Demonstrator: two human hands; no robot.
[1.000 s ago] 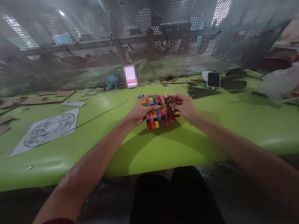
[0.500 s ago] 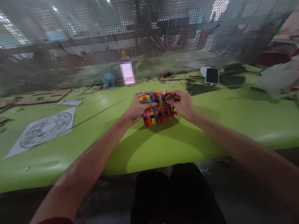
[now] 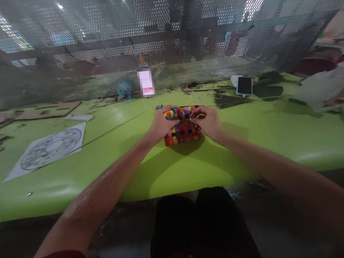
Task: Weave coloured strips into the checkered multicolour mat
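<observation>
Near the middle of the green surface (image 3: 193, 167), a multicoloured block of small cubes (image 3: 182, 133) is gripped from both sides: the left hand (image 3: 161, 125) is closed on its left end, the right hand (image 3: 207, 120) on its top right. The grip is best kept even, the block pressed flat. A printed sheet (image 3: 50, 148) lies toward the left edge; a phone (image 3: 244, 86) rests at the far edge.

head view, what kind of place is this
Probably a craft workshop. A long green bench runs along a perforated metal screen, with cardboard offcuts and a printed round pattern lying on it. Both hands hold a multicoloured block.
</observation>
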